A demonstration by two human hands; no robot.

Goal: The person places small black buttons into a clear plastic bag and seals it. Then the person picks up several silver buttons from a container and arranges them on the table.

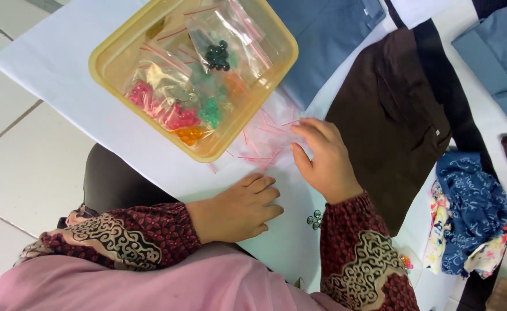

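Note:
My left hand (pixel 239 210) rests on the white sheet (pixel 63 63), fingers loosely curled, holding nothing. My right hand (pixel 325 158) lies flat with fingers spread on a pile of empty clear zip bags with red strips (pixel 265 141). Just beyond them stands a yellow plastic tray (pixel 107 55) holding several zip bags of beads: pink (pixel 141 95), green (pixel 210 109), orange (pixel 190 135) and dark (pixel 218 56). A few dark beads (pixel 315 219) lie loose on the sheet between my wrists.
Folded blue cloth (pixel 328 34) lies behind the tray, brown cloth (pixel 397 121) to the right of my right hand. A blue patterned fabric (pixel 475 207) and floral scraps (pixel 437 230) sit at the far right. White floor tiles (pixel 17 150) show on the left.

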